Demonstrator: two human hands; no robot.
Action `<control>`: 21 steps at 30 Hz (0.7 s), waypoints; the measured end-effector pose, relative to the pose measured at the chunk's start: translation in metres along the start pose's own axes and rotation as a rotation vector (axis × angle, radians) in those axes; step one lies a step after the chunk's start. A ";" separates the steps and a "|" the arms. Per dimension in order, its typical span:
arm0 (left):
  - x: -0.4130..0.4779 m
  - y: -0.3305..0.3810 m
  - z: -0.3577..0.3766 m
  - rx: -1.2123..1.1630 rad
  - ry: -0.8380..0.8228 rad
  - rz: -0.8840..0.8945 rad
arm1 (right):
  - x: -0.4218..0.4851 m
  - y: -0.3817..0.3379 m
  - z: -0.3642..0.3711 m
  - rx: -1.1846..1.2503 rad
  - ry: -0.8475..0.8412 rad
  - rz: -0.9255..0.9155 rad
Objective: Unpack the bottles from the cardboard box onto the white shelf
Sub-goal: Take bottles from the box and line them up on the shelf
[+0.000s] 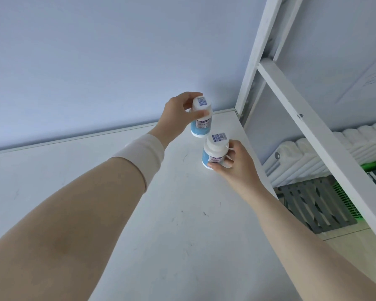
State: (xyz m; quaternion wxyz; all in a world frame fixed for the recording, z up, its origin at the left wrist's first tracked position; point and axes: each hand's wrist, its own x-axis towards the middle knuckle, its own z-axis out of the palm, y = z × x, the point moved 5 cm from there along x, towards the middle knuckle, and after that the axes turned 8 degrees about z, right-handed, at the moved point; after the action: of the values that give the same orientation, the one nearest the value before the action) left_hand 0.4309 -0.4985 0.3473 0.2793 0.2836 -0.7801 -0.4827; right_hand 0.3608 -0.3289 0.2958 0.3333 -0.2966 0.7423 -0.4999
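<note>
Both my arms reach over the white shelf [161, 224] toward its far right corner. My left hand [178, 114] grips a small white bottle [201, 118] with a blue label by its cap, holding it just above the shelf surface. My right hand [230, 164] holds a second white bottle [215, 151] of the same kind by its body, close in front of the first and low over the shelf. The two bottles nearly touch. The cardboard box is out of view.
A pale blue wall [96, 61] stands behind the shelf. The white shelf frame post [254, 68] and a slanted bar [317, 131] rise at the right. Below, on the right, are a white radiator [313, 157], a grey slatted panel [317, 205] and a green crate [345, 200].
</note>
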 end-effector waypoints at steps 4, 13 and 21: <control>0.005 -0.010 0.002 -0.014 -0.027 -0.008 | 0.010 -0.001 0.008 -0.033 -0.068 -0.023; 0.004 -0.019 0.008 -0.055 -0.006 -0.004 | 0.018 0.002 0.008 -0.160 -0.113 -0.055; 0.000 -0.018 0.012 -0.103 0.009 -0.038 | 0.016 0.006 0.008 -0.193 -0.109 -0.049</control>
State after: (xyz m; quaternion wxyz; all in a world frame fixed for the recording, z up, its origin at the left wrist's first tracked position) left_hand 0.4249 -0.4980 0.3263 0.2877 0.2857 -0.7476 -0.5261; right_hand 0.3564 -0.3439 0.2849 0.3308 -0.3723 0.7602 -0.4171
